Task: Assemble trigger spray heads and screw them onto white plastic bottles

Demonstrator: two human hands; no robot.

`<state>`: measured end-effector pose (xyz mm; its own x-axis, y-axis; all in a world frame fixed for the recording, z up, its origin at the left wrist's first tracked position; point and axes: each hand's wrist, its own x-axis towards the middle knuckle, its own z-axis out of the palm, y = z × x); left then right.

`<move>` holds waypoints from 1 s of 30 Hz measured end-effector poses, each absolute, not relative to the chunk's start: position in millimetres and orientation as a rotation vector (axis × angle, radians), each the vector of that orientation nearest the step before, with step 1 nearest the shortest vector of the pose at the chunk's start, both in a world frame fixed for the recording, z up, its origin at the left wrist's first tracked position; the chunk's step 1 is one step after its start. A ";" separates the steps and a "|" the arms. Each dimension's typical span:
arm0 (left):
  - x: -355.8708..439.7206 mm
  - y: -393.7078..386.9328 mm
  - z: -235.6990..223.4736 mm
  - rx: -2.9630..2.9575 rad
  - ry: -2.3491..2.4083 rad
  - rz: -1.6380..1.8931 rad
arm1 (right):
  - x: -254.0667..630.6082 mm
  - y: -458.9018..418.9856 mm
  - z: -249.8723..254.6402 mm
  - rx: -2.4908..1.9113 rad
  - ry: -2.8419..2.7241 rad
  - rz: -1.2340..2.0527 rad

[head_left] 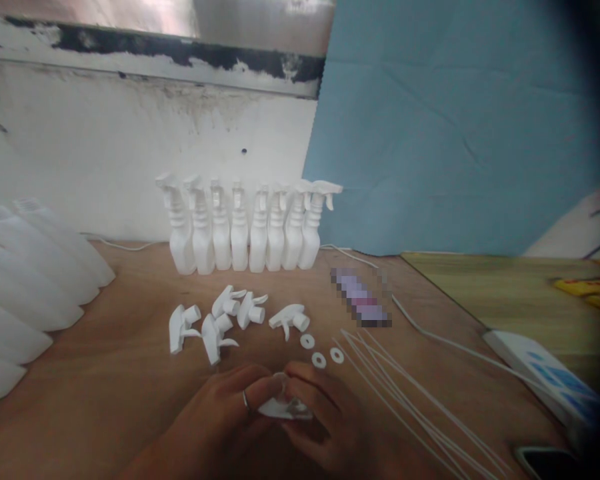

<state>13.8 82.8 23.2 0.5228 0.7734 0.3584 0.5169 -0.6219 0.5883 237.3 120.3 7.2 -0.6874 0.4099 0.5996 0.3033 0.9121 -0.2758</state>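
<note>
At the table's near edge, my left hand [230,407] is closed round a white spray trigger head [283,408], a ring on one finger. My right hand [325,417] grips the same piece from the other side, its fingertips meeting the left ones at the top. Fingers hide much of the part. Just beyond lie several loose trigger heads [217,337]. Three white ring washers [319,360] rest near my right hand. Thin white tubes [400,400] spread out to the right of it.
Several white spray bottles [240,243] with heads fitted stand in a row by the wall. More white bottles [30,280] stand at the left. On the right are a pixelated purple item [363,300], a white cable [430,335], a white-and-blue box [540,373] and a dark object [547,461].
</note>
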 end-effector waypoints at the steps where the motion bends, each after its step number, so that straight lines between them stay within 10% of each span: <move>1: 13.5 83.2 23.5 2.360 1.042 0.851 | 237.5 120.4 6.5 -0.504 -2.377 0.185; 30: 9.0 85.1 -5.2 2.298 1.230 0.765 | 231.9 120.4 5.1 -0.696 -2.574 0.244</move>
<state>9.0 85.1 -5.2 0.4567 0.8481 0.2686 0.6155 -0.5192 0.5930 231.9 120.4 5.1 -0.7663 0.5139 0.3855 0.4322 0.8564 -0.2826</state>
